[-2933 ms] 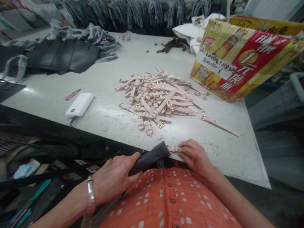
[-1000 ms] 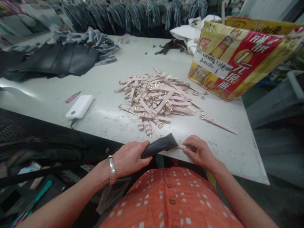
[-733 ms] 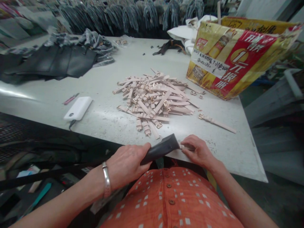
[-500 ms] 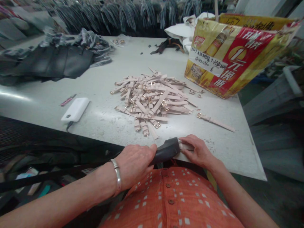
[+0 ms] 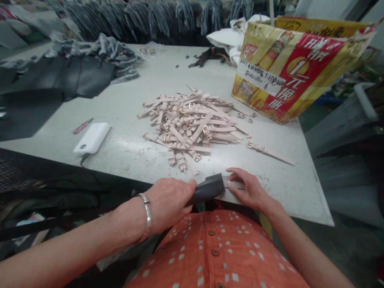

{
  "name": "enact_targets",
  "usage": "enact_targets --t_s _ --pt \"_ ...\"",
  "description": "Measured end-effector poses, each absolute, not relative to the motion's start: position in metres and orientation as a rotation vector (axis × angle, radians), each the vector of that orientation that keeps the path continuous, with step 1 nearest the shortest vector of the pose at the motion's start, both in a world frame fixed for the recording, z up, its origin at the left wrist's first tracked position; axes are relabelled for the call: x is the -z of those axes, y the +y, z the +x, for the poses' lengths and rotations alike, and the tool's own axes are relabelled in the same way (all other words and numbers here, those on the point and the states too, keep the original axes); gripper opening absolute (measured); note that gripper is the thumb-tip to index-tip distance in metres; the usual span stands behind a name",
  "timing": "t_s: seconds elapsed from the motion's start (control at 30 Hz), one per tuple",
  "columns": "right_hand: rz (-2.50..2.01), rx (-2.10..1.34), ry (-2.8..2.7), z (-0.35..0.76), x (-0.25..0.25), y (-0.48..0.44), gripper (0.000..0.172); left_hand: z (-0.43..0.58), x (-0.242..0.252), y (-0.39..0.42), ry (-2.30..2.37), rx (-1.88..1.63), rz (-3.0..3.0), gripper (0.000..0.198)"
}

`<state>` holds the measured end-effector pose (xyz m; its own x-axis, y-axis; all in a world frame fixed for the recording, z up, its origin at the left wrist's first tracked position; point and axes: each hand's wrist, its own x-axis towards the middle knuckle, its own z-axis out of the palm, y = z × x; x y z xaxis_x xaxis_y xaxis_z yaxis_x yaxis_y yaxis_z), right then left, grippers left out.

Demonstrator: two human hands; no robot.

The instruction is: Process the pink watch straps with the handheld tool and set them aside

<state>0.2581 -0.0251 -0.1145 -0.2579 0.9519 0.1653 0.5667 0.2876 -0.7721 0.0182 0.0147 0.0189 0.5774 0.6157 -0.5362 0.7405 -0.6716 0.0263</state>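
My left hand [image 5: 174, 200] is closed round the handle of a black hand-held tool with a broad, blunt head [image 5: 208, 189]. The tool's exact kind does not show. A pale pink strap [image 5: 235, 185] extends from the front of that head, low over the table's near edge. The thumb and fingers of my right hand [image 5: 250, 189] are round this strap, with the index finger raised a little. Beyond my hands lies a heap of similar pale straps with gold buckles [image 5: 192, 124]. One buckled strap [image 5: 271, 153] lies apart on the right.
A yellow and red carton [image 5: 288, 72] stands at the table's right side, small loops [image 5: 246, 117] near it. On the left are a white power bank with a cable [image 5: 92, 138], a thin pinkish tool [image 5: 82, 125], black bag pieces [image 5: 81, 76] and a black sheet [image 5: 30, 110].
A black sheet has come onto the table at the far left. My right index finger has lifted slightly from the strap. The tool stays in nearly the same place.
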Motion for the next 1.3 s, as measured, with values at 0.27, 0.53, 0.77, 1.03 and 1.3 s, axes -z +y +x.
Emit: enact_targets --t_s 0.27,0.53,0.77,1.03,1.3 --pt "-1.345 -0.762 -1.947 0.259 0.114 -0.025 0.052 0.032 -0.014 0.018 1.068 0.696 2.651 0.021" --pt "-1.369 -0.795 -1.916 0.258 0.114 -0.024 0.056 0.012 0.007 0.021 1.304 0.473 2.444 0.027" --pt "-1.389 -0.753 -1.948 0.258 0.116 -0.026 0.046 -0.015 -0.008 0.028 1.411 0.483 2.335 0.027" --pt "-1.391 -0.748 -1.956 0.256 0.112 -0.026 0.032 -0.016 -0.007 0.017 1.314 0.605 2.335 0.023" --pt "-1.392 -0.704 -2.002 0.255 0.11 -0.026 0.024 -0.002 0.009 0.028 1.377 0.455 2.346 0.029"
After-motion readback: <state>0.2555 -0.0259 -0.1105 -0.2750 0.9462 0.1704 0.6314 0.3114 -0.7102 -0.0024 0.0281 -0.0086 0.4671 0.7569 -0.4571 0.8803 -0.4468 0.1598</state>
